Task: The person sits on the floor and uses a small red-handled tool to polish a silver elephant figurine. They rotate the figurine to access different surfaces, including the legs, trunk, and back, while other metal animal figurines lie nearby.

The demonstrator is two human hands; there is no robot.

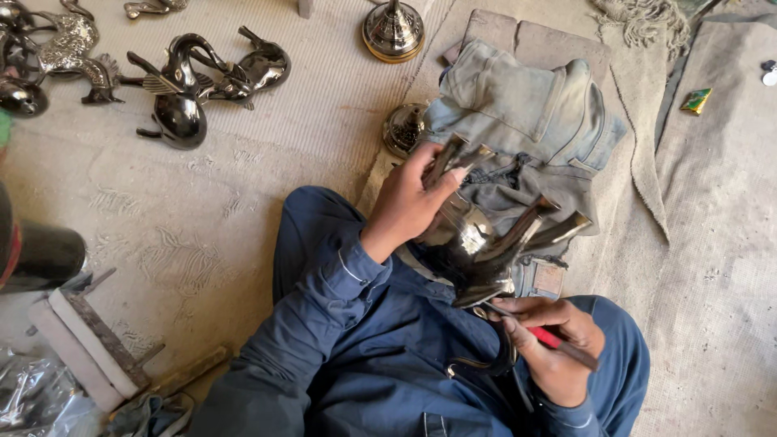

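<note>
Head view looks down at a person in blue work clothes sitting on a mat-covered floor (210, 235). Both hands work on a shiny metal figure (477, 251), held upside down over the lap so that its legs stick upward. Left hand (409, 202) is wrapped around two of the legs, fingers curled tight over them. Right hand (554, 344) is closed around a red-handled tool (550, 338), whose tip meets the figure's lower edge; a curved dark part of the figure hooks down just beside that hand. Folded jeans (526, 113) lie on the floor just beyond the figure, resting on a flat board (526, 36). Near the jeans' left edge sits a small round metal base (403, 128), and farther up stands a larger domed metal base (393, 31). Several finished metal birds (198, 81) rest on the mat at upper left, well apart from the hands. At lower left lie a wooden block (81, 340) and crumpled plastic (32, 396).
</note>
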